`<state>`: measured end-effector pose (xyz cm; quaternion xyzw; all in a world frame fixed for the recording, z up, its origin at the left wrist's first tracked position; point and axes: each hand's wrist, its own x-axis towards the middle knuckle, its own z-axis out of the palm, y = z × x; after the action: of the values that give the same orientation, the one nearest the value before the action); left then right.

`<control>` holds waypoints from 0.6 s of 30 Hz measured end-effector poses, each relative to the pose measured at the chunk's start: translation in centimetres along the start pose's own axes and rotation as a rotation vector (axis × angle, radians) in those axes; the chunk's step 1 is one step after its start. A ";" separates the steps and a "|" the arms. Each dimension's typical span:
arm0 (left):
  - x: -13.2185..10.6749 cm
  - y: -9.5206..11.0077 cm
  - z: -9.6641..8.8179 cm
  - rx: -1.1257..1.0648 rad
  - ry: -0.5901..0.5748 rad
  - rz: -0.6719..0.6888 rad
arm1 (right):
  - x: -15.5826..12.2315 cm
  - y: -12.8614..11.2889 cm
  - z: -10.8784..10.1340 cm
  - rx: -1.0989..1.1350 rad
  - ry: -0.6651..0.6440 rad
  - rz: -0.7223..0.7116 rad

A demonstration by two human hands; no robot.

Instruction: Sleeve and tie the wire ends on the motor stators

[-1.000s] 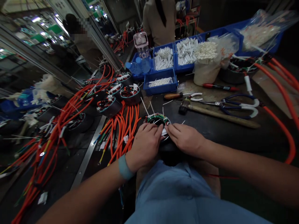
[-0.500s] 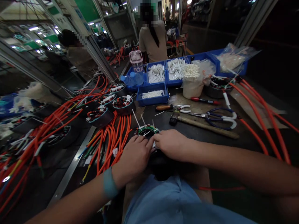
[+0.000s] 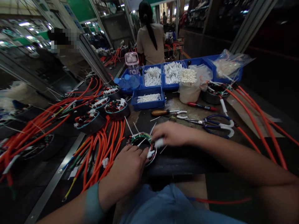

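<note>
A ring-shaped motor stator (image 3: 142, 135) with green and coloured wires and upright white cable ties sits on the dark bench in front of me. My left hand (image 3: 127, 163) grips its near left side, the fingers over the rim and the thumb beside a white sleeve (image 3: 150, 153). Over the right side of the ring, my right hand (image 3: 169, 133) is closed and smeared by motion. A blurred white piece (image 3: 159, 142) shows under its curled fingers; its exact kind is unclear. The right forearm and hand cover the hammer.
Behind the hands lie a screwdriver (image 3: 160, 112), scissors (image 3: 201, 122) and a red marker (image 3: 202, 106). Blue bins (image 3: 148, 105) of white sleeves and a white tub (image 3: 189, 93) stand farther back. Left are several wound stators (image 3: 90, 121) and orange cables (image 3: 112, 140); another stator (image 3: 213, 95) is right.
My right hand has lifted off the stator's near rim and moved right and up, a white piece at its fingers. My left hand stays on the ring. The view has shifted slightly.
</note>
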<state>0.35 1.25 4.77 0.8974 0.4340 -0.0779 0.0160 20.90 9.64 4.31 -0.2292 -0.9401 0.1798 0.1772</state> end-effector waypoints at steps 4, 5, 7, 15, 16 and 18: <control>0.0 0.1 -0.1 0.031 -0.013 0.022 | -2.2 8.7 -5.0 -0.384 0.804 0.662; 0.0 0.0 -0.1 0.039 -0.014 0.030 | -2.4 10.3 -6.2 -0.475 0.809 0.780; 0.0 0.0 -0.1 0.057 -0.019 0.040 | -2.5 12.5 -8.0 -0.535 0.724 0.879; -0.2 0.4 -0.3 0.085 -0.027 0.038 | -4.6 8.7 -6.8 -0.318 0.964 0.558; -0.2 0.4 -0.2 0.090 -0.022 0.040 | -5.4 6.5 -5.6 -0.259 0.942 0.452; -0.2 0.3 -0.1 0.099 -0.006 0.045 | -7.1 1.0 -2.4 -0.253 0.891 0.217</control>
<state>0.48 0.92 4.93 0.9064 0.4092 -0.1016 -0.0252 28.13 7.56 4.19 -0.4008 -0.7577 -0.0344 0.5139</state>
